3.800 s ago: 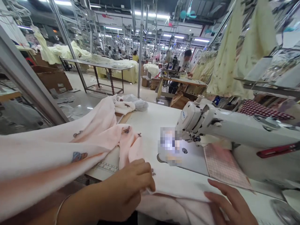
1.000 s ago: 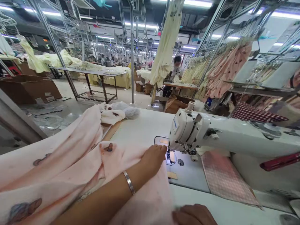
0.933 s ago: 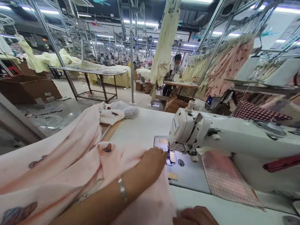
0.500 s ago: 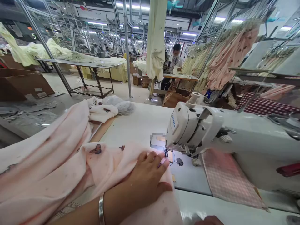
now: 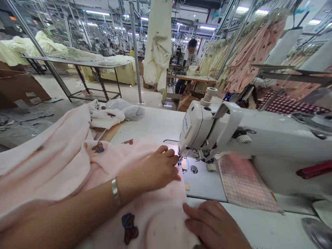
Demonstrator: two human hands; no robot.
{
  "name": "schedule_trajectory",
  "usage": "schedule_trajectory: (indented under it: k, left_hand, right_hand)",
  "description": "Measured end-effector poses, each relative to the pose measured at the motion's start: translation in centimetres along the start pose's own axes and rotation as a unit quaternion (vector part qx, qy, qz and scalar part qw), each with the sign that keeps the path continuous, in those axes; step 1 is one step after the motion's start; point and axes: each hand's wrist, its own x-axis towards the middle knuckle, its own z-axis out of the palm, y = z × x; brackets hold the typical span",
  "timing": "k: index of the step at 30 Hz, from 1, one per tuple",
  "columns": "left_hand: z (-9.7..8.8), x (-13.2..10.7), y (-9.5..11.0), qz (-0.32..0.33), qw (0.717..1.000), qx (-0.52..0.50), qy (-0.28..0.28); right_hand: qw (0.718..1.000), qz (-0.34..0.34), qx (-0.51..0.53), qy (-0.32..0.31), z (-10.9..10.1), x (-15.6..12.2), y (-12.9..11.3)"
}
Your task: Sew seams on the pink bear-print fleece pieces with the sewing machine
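Your left hand (image 5: 157, 169) curls on pink fabric (image 5: 114, 160); your right hand (image 5: 215, 223) touches its edge; whether either pinches, cannot tell. Cardboard box (image 5: 22, 88) cut off, contents indiscernible.

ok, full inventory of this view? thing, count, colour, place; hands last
sewing machine: 1, white, right
printed cloth: count unclear, pale pink, left, front
work table: 1, white, under machine
pink checked cloth: 1, pink, under machine arm
red object: 1, red, far right
plastic: 1 bundle, greyish, work table's far edge
metal table: 1, grey, left background
cardboard boxes: 2+, brown, left and centre
hanging cloth: 1, pale yellow, top centre
hanging garments: many, yellow/pink, upper right
red checked cloth: 1, red-white, right background
lights: several, white, top
co-worker: 1+, pale top, centre background
bracelet: 1, silver, left wrist
left hand: 1, bare, on printed cloth
right hand: 1, bare, printed cloth's edge
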Motion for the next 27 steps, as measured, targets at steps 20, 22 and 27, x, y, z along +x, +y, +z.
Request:
schedule_trajectory:
  k: [20, 22, 27]
  left_hand:
    - [2.5, -6.0, 10.0, -0.037, 0.992, -0.061, 0.105]
    - [2.6, -5.9, 9.9, -0.036, 0.993, -0.066, 0.093]
    - [3.7, -5.8, 9.7, -0.040, 0.986, -0.039, 0.158]
  right_hand:
    - [0.989, 0.018, 0.144, -0.032, -0.2, -0.3, -1.3]
    - [0.990, 0.012, 0.136, -0.029, -0.3, -0.4, -1.2]
    - [0.993, -0.025, 0.102, -0.047, 0.2, -0.9, -0.8]
